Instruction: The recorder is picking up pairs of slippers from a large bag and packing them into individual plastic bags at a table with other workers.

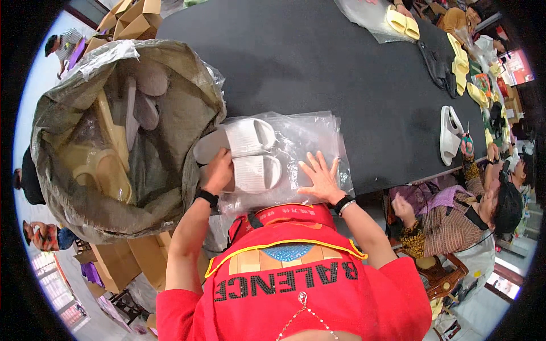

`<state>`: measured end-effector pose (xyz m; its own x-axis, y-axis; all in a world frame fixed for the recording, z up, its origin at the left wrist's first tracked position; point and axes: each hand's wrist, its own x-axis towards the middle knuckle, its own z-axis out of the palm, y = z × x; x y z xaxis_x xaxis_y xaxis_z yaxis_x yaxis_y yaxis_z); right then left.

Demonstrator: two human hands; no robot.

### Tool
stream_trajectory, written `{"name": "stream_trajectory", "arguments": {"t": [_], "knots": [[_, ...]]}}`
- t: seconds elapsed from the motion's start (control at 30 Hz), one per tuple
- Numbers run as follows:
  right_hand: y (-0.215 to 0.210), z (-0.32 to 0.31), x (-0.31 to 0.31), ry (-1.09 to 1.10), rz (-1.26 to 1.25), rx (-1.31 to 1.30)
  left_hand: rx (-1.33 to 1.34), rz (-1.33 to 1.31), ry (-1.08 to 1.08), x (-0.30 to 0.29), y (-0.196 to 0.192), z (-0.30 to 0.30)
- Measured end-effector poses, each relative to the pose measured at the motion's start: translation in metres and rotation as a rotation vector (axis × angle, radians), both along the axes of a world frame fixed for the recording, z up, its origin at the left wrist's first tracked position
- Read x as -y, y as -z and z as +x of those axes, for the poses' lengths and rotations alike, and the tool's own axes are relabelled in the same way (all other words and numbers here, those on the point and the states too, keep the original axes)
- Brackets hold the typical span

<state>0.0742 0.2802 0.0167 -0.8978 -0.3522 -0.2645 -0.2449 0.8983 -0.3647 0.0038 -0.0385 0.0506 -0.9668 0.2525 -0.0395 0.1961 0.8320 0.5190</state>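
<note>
A pair of pale grey slide sandals [250, 136] lies side by side on a stack of clear plastic bags [313, 133] at the near edge of the dark table. My left hand [218, 173] is closed around the left end of the nearer sandal. My right hand [321, 179] rests on the bags with its fingers spread, to the right of the sandals, holding nothing. Left of the sandals stands a large woven sack [57, 142], its mouth wide, with yellow sandals [114, 176] and grey-mauve sandals [145, 108] inside.
The black tabletop [284, 62] stretches away. A white sandal pair [450, 135], black sandals [435, 68] and yellow sandals [402, 24] lie toward its right side. Co-workers sit along the right; one in a striped top [452, 213] is near. Cardboard boxes [128, 264] stand below the sack.
</note>
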Motion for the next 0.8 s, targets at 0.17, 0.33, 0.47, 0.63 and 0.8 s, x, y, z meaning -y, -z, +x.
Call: {"name": "stream_trajectory", "arguments": {"t": [0.17,0.33,0.47,0.63,0.8], "knots": [[-0.001,0.005,-0.002,0.073,0.001,-0.036,-0.071,0.463,-0.187,0.065,-0.011,-0.006],[-0.016,-0.026,0.009,0.165,-0.061,-0.033,-0.019,1.216,-0.489,0.087,-0.086,-0.027],[-0.016,-0.061,0.021,0.138,0.088,-0.087,-0.180,0.913,-0.332,0.104,-0.095,-0.026],[-0.002,-0.065,0.012,0.212,0.030,-0.315,0.206,0.748,0.100,-0.064,-0.189,-0.022],[-0.007,-0.080,0.008,0.645,-0.383,0.136,0.233,0.707,0.392,-0.108,-0.080,-0.003]]}}
